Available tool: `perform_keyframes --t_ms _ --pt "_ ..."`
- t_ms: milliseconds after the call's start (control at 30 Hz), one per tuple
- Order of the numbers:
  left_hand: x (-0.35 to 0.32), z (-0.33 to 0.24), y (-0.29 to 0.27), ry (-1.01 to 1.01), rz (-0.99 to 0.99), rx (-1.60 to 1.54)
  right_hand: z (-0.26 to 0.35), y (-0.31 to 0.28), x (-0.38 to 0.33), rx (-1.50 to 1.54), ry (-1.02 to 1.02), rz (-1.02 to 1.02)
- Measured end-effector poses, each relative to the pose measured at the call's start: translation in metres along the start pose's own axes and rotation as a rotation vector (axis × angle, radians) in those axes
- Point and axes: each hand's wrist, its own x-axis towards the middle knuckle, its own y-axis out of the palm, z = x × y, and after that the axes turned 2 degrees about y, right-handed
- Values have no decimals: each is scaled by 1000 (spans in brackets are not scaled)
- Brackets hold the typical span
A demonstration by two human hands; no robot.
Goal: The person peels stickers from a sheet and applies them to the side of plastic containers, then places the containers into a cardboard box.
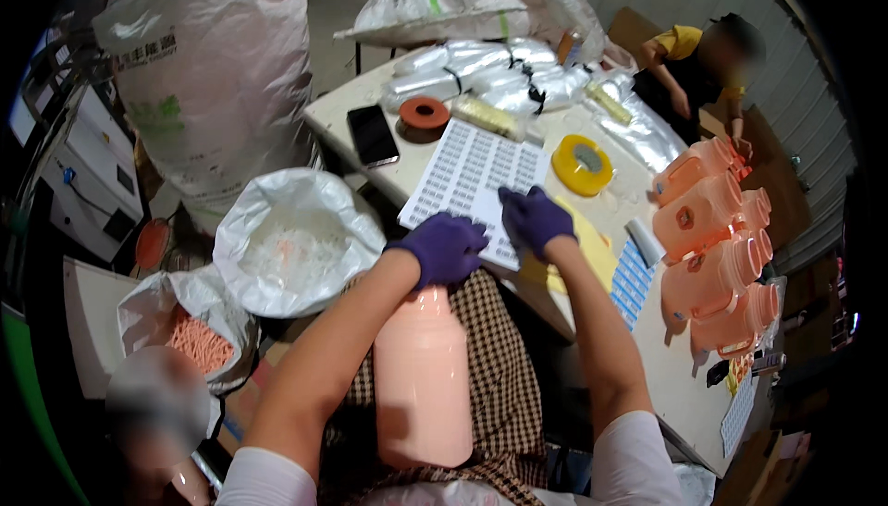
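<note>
A pale pink plastic bottle [423, 381] lies across my lap, its neck end pointing toward the table and partly hidden under my left wrist. My left hand [448, 247], in a purple glove, is closed over the near edge of a white sheet of small printed labels [453, 168]. What its fingers hold, if anything, is hidden. Also gloved in purple, my right hand [536, 219] has bent fingers at the right side of that sheet. I cannot make out what lies between them. Part of the sheet between my hands is bare white.
A phone [372, 135], a brown tape roll [424, 116] and a yellow tape roll [582, 165] lie on the table [684, 404]. Pink jugs [708, 275] stand at right. Open white sacks [296, 289] stand at left. A person [689, 71] sits across the table.
</note>
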Motion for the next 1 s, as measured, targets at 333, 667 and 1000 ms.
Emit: perform_keyframes --t_ms 333,667,1000 --pt "-148 -68 -2 -354 -676 -690 53 -29 -208 359 -505 -274" --pt "-173 -95 40 -170 -666 -968 80 -1 -251 323 -527 -263" --pt "-179 -89 57 -219 -483 -454 75 -9 -256 111 -474 -75"
